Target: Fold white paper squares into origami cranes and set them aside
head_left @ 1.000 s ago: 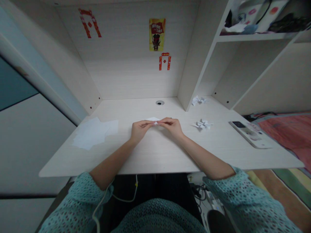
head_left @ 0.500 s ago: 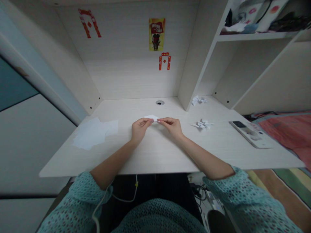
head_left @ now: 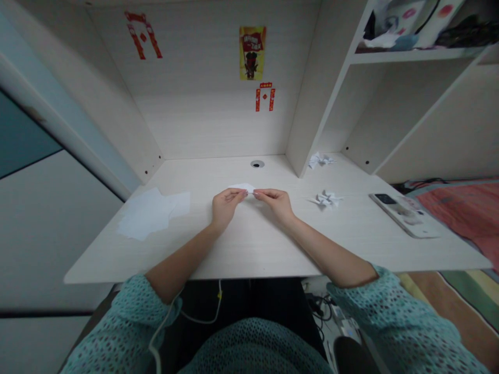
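A small piece of white paper [head_left: 244, 186] is held over the middle of the desk, its near edge pinched between both hands. My left hand [head_left: 227, 206] is closed on the left part of that edge, thumb and fingertips together. My right hand [head_left: 276, 201] pinches it a short way to the right, and the two hands do not touch. The fingers hide part of the paper, so any crease in it is hard to make out. Overlapping loose white sheets [head_left: 144, 215] lie to the left of my left hand. Folded white paper pieces [head_left: 326, 199] sit to the right of my right hand.
More folded white paper [head_left: 321, 160] lies by the foot of the upright divider [head_left: 312, 124]. A pale phone-like slab [head_left: 403, 215] rests near the desk's right end. Behind the hands is a round cable hole [head_left: 258, 164]. A white cable [head_left: 202, 322] hangs below the desk's front edge.
The paper's far part looks slightly lower and flatter than before. Both hands keep their pinch in nearly the same place. The whole view has shifted very slightly.
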Tool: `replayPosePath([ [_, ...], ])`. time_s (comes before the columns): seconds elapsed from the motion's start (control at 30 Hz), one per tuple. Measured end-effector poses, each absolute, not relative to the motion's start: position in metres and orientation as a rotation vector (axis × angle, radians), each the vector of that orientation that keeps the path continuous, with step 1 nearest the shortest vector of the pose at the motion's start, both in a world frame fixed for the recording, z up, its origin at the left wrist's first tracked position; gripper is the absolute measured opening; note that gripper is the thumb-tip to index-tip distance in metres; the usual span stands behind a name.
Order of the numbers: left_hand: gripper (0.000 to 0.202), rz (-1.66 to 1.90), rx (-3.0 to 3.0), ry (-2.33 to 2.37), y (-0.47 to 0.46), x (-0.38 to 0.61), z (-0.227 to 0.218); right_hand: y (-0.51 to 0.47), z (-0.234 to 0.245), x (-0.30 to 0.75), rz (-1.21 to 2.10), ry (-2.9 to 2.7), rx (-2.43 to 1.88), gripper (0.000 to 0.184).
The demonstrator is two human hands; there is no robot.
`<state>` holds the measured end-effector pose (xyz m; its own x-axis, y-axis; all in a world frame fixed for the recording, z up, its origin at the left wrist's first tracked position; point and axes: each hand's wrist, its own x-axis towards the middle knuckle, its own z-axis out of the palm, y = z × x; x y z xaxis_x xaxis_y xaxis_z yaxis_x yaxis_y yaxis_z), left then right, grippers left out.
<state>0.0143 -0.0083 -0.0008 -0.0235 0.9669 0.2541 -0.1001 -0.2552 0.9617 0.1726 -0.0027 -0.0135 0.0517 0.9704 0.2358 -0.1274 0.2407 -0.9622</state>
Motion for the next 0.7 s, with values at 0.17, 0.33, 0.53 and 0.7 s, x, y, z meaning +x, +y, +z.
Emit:
replayPosePath([
  [0.17,0.024,1.464,1.277,0.997,-0.0093,0.0166,0.0,-0.0039,-0.0118,0.1707,1.069,-1.159,-0.951,0.023],
  [0.33,0.025,1.491,1.282,1.014,-0.011,0.0178,-0.0008,-0.0056,-0.0116,0.1691,1.053,-1.135,-0.93,0.023],
  [0.53,0.026,1.492,1.265,1.046,-0.0109,0.0177,0.0,-0.0057,-0.0133,0.1671,1.064,-1.122,-0.928,0.025],
  [0.7,0.025,1.506,1.29,1.036,-0.0121,0.0183,0.002,-0.0074,-0.0113,0.1664,1.07,-1.115,-0.919,0.025],
])
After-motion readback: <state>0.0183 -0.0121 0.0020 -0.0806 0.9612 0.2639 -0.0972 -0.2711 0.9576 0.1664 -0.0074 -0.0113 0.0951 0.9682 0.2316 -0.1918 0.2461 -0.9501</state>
